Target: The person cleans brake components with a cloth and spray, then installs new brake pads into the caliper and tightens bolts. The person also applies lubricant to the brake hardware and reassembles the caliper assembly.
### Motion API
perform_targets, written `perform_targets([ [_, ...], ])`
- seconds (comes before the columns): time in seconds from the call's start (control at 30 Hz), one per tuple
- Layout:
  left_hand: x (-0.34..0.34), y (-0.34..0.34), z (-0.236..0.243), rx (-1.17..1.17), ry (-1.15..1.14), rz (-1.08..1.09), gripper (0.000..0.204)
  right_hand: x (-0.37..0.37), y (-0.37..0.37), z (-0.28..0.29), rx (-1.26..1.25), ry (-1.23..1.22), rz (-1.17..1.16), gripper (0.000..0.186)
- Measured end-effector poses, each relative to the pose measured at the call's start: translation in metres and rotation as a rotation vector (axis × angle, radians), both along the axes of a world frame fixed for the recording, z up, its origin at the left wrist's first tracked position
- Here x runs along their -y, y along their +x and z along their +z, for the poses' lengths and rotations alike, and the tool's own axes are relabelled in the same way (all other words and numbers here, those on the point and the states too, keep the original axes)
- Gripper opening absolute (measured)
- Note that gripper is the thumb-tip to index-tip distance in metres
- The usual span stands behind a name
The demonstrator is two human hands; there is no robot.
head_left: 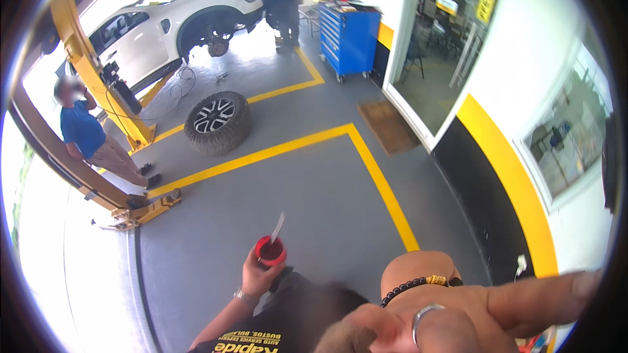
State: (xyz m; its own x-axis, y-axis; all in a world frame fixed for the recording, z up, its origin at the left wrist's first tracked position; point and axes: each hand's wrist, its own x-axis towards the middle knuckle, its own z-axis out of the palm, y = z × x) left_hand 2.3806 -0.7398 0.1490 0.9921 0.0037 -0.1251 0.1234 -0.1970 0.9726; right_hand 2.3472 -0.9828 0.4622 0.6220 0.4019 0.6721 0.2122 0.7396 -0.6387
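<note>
Left hand (260, 276) wraps round a red cup (270, 259), fingers closed on its side, grip firm-looking. Cup sits out in front of the body at lower centre, mouth up, above the gray floor (288, 183). A pale flat stick (278, 227) stands in the cup, leaning right, upper end out past the rim; lower end hidden inside. Metal-banded wristwear (244, 297) on the left wrist.

Right hand (451, 323) is very close to the camera, lower right: one digit stretched toward the right edge, others bent, fingertips partly cut off or blurred. Can't tell how far it is closed or whether it has hold of anything. Silver ring (418, 323) on a finger, dark bead bracelet (413, 284) at the wrist. Black shirt (297, 310) with yellow print between the hands.

Beyond: tire and wheel (218, 121) lying on its side, near yellow floor lines (383, 189). White pickup (140, 46) behind it, bare hub (218, 47) in the wheel arch, two people (280, 6) at its front end. Person in a blue shirt (82, 132) stands at left beside a yellow lift post (88, 52). Blue tool cabinet (350, 39) and brown doormat (389, 127) near the glass door (439, 46).
</note>
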Motion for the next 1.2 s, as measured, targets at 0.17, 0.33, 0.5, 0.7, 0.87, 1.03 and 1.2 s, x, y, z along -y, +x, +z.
perform_targets([
  [0.17, -0.036, 0.111, -0.03, 0.004, -0.115, 0.211, 0.059, -0.019, 0.229, -0.086, 0.0, 0.37, -0.005, 0.076],
  [0.33, -0.029, 0.301, -0.031, 0.085, -0.209, 0.157, 0.059, 0.018, 0.429, -0.329, -0.516, -0.275, -0.617, 0.026],
  [0.5, 0.001, 0.539, -0.014, 0.092, -0.275, -0.039, 0.067, 0.023, 0.526, -0.361, -0.849, -0.739, -0.201, 0.044],
  [0.7, 0.104, 0.79, 0.006, 0.073, -0.588, -0.234, 0.052, 0.009, 0.766, -0.346, 0.01, -0.99, -0.587, 0.06],
  [0.87, 0.153, 0.959, 0.032, 0.155, -0.403, -0.003, 0.045, 0.011, 0.954, -0.37, 0.319, -1.331, -0.697, 0.038],
  [1.03, 0.091, 1.101, 0.054, 0.142, -0.548, 0.064, 0.048, -0.015, 1.115, -0.315, 0.433, -1.02, -0.55, 0.026],
  [1.2, 0.028, 1.233, 0.041, 0.065, -0.512, 0.164, 0.052, -0.049, 1.274, -0.319, 0.55, -1.012, -0.311, 0.037],
])
